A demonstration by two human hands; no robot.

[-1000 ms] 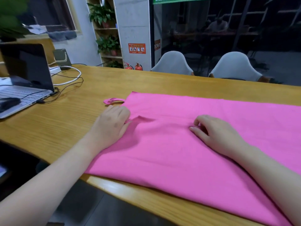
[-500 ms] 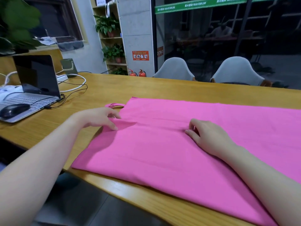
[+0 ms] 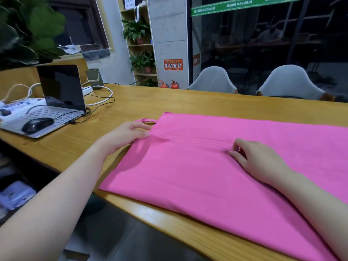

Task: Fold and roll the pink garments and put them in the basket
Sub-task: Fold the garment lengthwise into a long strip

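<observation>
While the pink garment [image 3: 216, 166] lay spread flat across the wooden table [image 3: 150, 102], its near edge reaching the table's front edge, the left hand [image 3: 126, 136] sat at the cloth's left border and pinched a small fold of it between thumb and fingertips, just beside a thin pink strap loop [image 3: 146, 120]. The right hand [image 3: 258, 159] rested on the middle of the garment with curled fingers nipping the fabric into a faint crease. A laptop [image 3: 60, 102] and a black mouse [image 3: 37, 124] stood well apart to the left.
</observation>
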